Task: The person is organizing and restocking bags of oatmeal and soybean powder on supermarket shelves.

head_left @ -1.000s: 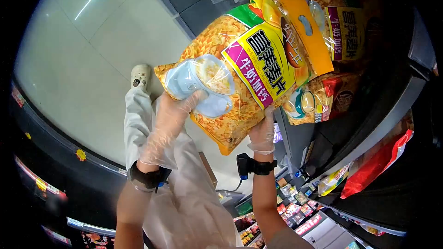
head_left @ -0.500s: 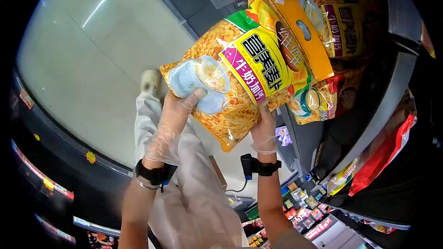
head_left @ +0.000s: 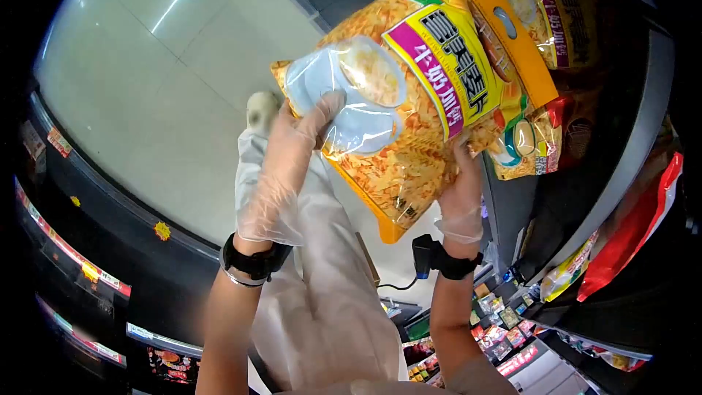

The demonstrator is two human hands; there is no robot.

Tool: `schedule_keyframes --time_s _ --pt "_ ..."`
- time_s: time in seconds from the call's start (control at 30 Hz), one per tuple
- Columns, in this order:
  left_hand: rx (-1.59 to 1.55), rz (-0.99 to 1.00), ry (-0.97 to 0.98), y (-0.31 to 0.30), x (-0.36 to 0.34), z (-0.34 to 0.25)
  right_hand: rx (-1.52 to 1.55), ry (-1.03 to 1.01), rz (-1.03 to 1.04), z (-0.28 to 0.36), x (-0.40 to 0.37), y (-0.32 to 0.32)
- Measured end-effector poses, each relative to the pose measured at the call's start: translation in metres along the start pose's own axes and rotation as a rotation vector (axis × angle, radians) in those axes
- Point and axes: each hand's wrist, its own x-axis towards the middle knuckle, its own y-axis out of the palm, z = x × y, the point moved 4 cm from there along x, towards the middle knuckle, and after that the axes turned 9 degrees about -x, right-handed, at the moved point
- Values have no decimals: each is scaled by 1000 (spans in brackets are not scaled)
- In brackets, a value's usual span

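Note:
A large clear bag of cereal flakes [head_left: 409,175], with a yellow and purple label and an orange top strip, is held tilted between my two gloved hands. My left hand [head_left: 292,146] grips its lower left corner, thumb on the front over the picture of a white cup and fingers hidden behind. My right hand [head_left: 464,186] holds the lower right side, with part of its fingers behind the bag. The bag's top strip lies close to similar bags [head_left: 570,29] on the dark shelf at the upper right.
A smaller flake bag [head_left: 526,148] and a red packet [head_left: 636,234] are on the right shelving. Dark shelf edges [head_left: 110,190] with price tags curve along the left. Pale floor tiles [head_left: 168,58] lie beyond my shoe [head_left: 262,111]. Colourful small packets [head_left: 504,325] stand at the lower right.
The bag, held in both hands, has moved right and appears larger and nearer. The shelves and floor have shifted in view.

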Motion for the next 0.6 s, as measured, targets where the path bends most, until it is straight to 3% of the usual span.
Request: schedule_keyframes --time_s 0.07,0.13,0.17,0.2,0.27,0.3,0.37,0.5,0.57,0.6 --pt "-55 27 15 2 -3 -8 -32 -45 5 5 -3 -5" --pt "-67 23 54 10 -16 -20 -480 -200 151 13 -7 -9" --pt "-55 22 75 10 -19 -23 -1097 -538 134 25 -14 -4" --pt "-44 21 96 10 -22 -26 -1095 -537 133 26 -15 -1" --pt "-5 21 98 7 -21 -25 8 -37 146 17 -14 -2" --pt "13 -2 106 2 -17 -21 11 -36 144 16 -14 -4" --pt "67 -42 115 0 -14 -17 -945 -463 75 24 -17 -6" --pt "-23 -2 160 8 -21 -17 -1117 -594 91 23 -15 -11" --pt "-149 26 162 9 -19 -14 -778 -350 129 17 -9 -14" --pt "-146 26 158 10 -18 -13 -776 -346 127 19 -9 -13"
